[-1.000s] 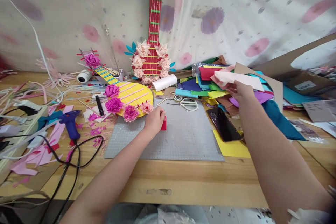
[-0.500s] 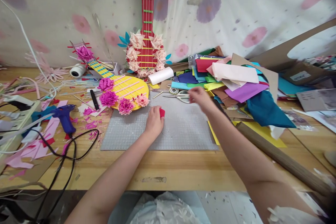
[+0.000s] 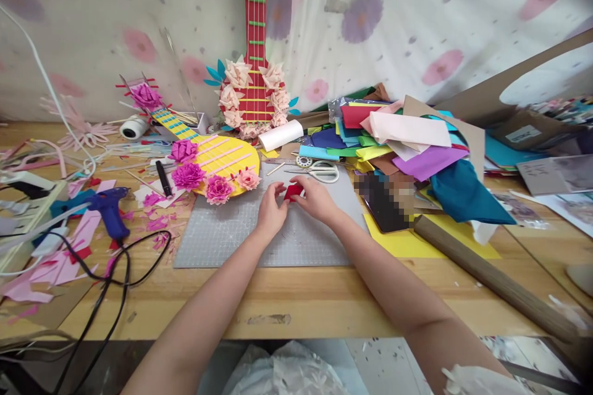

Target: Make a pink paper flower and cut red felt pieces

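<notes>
A small piece of red paper (image 3: 293,192) is held between my two hands, above the grey cutting mat (image 3: 222,241). My left hand (image 3: 272,207) grips its left side with bent fingers. On the right side, my right hand (image 3: 315,199) pinches the same piece between thumb and fingers. White-handled scissors (image 3: 324,171) lie just beyond my right hand, at the mat's far edge. To the left of my hands rests a yellow paper guitar (image 3: 227,163) trimmed with pink paper flowers.
A red toy guitar (image 3: 256,95) leans on the back curtain. Coloured paper sheets (image 3: 412,129) pile up at the right, near a dark phone (image 3: 386,203) and a brown roll (image 3: 491,278). A blue glue gun (image 3: 111,210) with its black cable (image 3: 127,259) lies left among pink scraps.
My right hand has come from beside the scissors to the red paper and now pinches it. My left hand has stayed near the same spot, its fingers shifted on the paper.
</notes>
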`<action>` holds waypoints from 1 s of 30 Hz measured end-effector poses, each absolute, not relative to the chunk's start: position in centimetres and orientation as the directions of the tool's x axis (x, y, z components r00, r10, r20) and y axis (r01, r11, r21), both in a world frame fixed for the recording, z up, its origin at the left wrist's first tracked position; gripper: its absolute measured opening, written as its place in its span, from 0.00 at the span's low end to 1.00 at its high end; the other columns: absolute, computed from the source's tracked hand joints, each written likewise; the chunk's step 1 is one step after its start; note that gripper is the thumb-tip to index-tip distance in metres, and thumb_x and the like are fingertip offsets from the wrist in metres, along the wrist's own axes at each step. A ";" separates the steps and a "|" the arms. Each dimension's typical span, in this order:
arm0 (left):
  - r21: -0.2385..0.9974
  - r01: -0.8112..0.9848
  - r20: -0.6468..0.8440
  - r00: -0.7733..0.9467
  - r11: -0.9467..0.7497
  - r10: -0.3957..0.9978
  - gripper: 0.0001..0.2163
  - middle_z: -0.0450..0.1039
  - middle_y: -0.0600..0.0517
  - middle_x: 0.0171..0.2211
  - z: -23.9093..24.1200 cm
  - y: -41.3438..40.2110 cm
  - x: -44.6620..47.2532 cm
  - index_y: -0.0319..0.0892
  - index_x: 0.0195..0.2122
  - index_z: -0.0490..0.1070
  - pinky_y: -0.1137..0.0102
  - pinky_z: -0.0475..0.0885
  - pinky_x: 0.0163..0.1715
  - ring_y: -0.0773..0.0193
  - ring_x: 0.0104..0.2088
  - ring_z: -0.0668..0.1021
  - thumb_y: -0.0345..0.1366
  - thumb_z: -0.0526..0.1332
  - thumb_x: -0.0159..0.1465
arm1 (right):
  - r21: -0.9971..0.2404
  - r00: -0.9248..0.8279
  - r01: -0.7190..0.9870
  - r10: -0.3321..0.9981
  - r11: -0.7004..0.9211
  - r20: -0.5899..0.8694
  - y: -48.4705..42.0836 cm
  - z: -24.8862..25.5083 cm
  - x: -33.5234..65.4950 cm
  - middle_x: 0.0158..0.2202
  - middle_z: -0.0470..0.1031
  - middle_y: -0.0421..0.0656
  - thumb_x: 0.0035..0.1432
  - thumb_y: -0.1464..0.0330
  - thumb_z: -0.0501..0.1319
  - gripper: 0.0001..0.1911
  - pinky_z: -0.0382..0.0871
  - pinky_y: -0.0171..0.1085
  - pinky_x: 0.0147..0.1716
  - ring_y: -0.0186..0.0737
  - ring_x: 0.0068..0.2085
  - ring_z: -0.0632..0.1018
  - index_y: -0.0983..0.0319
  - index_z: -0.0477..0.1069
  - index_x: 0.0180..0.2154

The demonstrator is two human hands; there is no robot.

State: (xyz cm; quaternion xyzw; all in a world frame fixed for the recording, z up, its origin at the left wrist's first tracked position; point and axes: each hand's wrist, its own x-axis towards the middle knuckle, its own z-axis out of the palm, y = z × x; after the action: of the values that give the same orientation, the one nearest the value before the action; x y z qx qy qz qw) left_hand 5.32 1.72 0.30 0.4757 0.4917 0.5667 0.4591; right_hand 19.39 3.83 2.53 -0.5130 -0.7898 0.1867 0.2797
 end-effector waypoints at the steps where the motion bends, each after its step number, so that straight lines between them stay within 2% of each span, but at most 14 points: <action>1: 0.994 -0.046 0.092 -0.122 -0.098 0.988 0.19 0.71 0.50 0.42 0.2 1.6 5.3 0.45 0.37 0.69 0.65 0.62 0.53 0.63 0.45 0.73 0.19 0.63 0.46 | -0.587 -0.310 0.711 0.922 0.388 0.233 3.8 2.3 19.4 0.42 0.73 0.48 0.50 0.72 0.58 0.19 0.65 0.42 0.40 0.44 0.39 0.73 0.60 0.65 0.46; 4: 0.994 -0.025 0.101 -0.115 -0.104 0.988 0.19 0.71 0.50 0.43 -0.2 1.3 5.4 0.45 0.39 0.69 0.65 0.61 0.54 0.62 0.47 0.73 0.20 0.63 0.47 | -0.668 -0.249 0.680 0.952 0.303 0.178 3.7 1.3 19.1 0.42 0.73 0.48 0.48 0.71 0.59 0.23 0.66 0.41 0.37 0.41 0.35 0.73 0.61 0.62 0.48; 6: 0.993 0.005 0.118 -0.105 -0.118 0.987 0.18 0.71 0.50 0.41 -0.4 1.3 5.3 0.45 0.40 0.69 0.65 0.62 0.53 0.62 0.45 0.73 0.22 0.63 0.48 | -0.736 -0.195 0.636 0.971 0.232 0.138 3.6 0.8 18.8 0.39 0.73 0.46 0.47 0.71 0.60 0.23 0.66 0.40 0.36 0.40 0.32 0.73 0.60 0.60 0.47; 11: 0.993 0.030 0.113 -0.121 -0.110 0.986 0.13 0.71 0.50 0.38 -0.8 1.6 5.1 0.44 0.38 0.69 0.68 0.66 0.45 0.63 0.38 0.74 0.30 0.65 0.51 | -0.910 -0.174 0.397 0.983 0.120 0.053 3.4 0.1 18.0 0.32 0.74 0.38 0.46 0.68 0.60 0.19 0.66 0.37 0.32 0.35 0.28 0.72 0.58 0.57 0.41; 15: 0.999 -0.007 0.042 -0.100 -0.043 0.994 0.06 0.71 0.52 0.31 -0.8 1.7 4.4 0.42 0.30 0.68 0.71 0.67 0.37 0.66 0.31 0.73 0.35 0.64 0.52 | -0.966 -0.225 0.245 0.974 0.082 0.025 3.2 -0.2 17.4 0.31 0.73 0.37 0.44 0.63 0.63 0.22 0.65 0.34 0.28 0.32 0.25 0.71 0.58 0.56 0.39; 18: 0.996 -0.089 0.021 -0.093 -0.029 0.995 0.07 0.70 0.54 0.28 -0.6 1.6 3.9 0.41 0.28 0.67 0.72 0.66 0.34 0.68 0.29 0.72 0.36 0.64 0.52 | -0.981 -0.252 0.165 0.966 0.103 0.059 3.1 -0.3 17.4 0.31 0.72 0.38 0.43 0.63 0.64 0.19 0.66 0.34 0.30 0.33 0.30 0.72 0.59 0.59 0.36; 20: 0.989 -0.143 0.021 -0.072 -0.031 0.997 0.08 0.70 0.54 0.28 -0.5 1.5 3.7 0.40 0.29 0.67 0.72 0.66 0.35 0.68 0.30 0.72 0.37 0.64 0.51 | -0.972 -0.235 0.173 0.965 0.159 0.116 3.1 -0.4 17.5 0.31 0.71 0.39 0.44 0.63 0.63 0.14 0.66 0.35 0.32 0.34 0.32 0.72 0.60 0.62 0.33; 25: 0.983 -0.163 0.087 -0.001 -0.086 0.996 0.11 0.71 0.53 0.31 -0.5 1.6 3.4 0.39 0.31 0.68 0.69 0.66 0.40 0.66 0.35 0.73 0.34 0.66 0.47 | -0.887 -0.158 0.350 0.953 0.300 0.260 2.7 -0.9 17.7 0.30 0.69 0.39 0.49 0.67 0.58 0.05 0.65 0.36 0.34 0.34 0.33 0.71 0.60 0.65 0.30; 30: 0.987 -0.124 0.101 -0.016 -0.102 0.995 0.10 0.71 0.52 0.31 -0.6 1.6 3.2 0.40 0.30 0.66 0.68 0.67 0.41 0.65 0.35 0.74 0.35 0.66 0.49 | -0.845 -0.278 0.401 0.926 0.353 0.255 3.1 0.0 18.7 0.34 0.71 0.41 0.49 0.68 0.58 0.07 0.67 0.36 0.37 0.36 0.37 0.72 0.60 0.66 0.33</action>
State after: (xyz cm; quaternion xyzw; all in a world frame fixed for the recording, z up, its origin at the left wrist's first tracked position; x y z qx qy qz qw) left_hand 3.24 1.57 -0.63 0.4903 0.4442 0.5574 0.5016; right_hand 18.71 3.07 -0.01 -0.4578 -0.7247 0.3376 0.3890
